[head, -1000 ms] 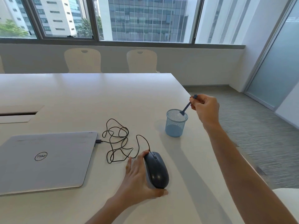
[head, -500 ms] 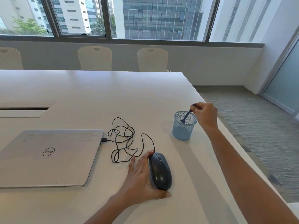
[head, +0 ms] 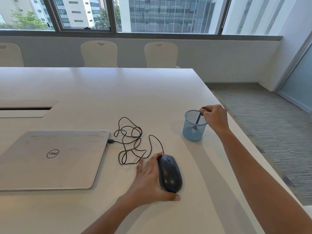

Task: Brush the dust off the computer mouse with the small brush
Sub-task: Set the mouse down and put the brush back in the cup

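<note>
A dark computer mouse [head: 169, 173] lies on the white table [head: 94, 92]. My left hand [head: 149, 181] cups its left side, thumb at the rear, holding it in place. My right hand [head: 215, 118] pinches the top of the small blue brush [head: 198, 118], whose lower end stands inside the blue mesh cup [head: 193, 135] near the table's right edge. The brush head is seen only through the mesh.
The mouse's black cable [head: 131, 141] lies in loose loops and plugs into a closed silver laptop [head: 52, 157] at the left. A cable slot [head: 25, 108] is set in the table farther left. Pale chairs [head: 99, 54] line the far side. The table edge runs close to my right arm.
My right hand has lowered the brush from above the cup down into it. My left hand has stayed on the mouse.
</note>
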`<act>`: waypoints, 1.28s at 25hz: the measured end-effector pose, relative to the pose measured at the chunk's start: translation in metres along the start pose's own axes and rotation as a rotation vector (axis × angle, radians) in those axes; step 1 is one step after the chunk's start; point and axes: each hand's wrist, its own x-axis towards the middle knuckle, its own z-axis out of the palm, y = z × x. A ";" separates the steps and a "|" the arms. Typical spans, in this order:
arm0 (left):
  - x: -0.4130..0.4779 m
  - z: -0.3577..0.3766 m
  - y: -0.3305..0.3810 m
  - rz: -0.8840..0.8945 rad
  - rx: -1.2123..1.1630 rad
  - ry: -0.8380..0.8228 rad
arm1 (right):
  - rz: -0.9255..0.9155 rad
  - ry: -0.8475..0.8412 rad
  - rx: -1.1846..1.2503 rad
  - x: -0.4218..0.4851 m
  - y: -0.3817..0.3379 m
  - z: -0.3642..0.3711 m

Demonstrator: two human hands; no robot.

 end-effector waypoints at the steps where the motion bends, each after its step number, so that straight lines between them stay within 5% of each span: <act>1: 0.000 0.001 -0.001 -0.005 -0.003 0.005 | 0.001 -0.004 -0.006 0.000 0.000 0.001; 11: 0.003 0.003 -0.005 0.006 0.046 -0.018 | -0.084 0.170 0.051 -0.025 -0.009 -0.006; 13: 0.004 0.003 -0.006 -0.001 0.045 -0.012 | -0.080 0.079 0.100 -0.052 -0.017 -0.007; 18: 0.006 0.003 -0.006 -0.008 0.053 -0.014 | 0.145 -0.464 0.155 -0.122 -0.013 0.007; 32: 0.007 0.004 -0.005 -0.001 0.185 -0.126 | 0.272 -0.533 0.252 -0.160 -0.006 0.018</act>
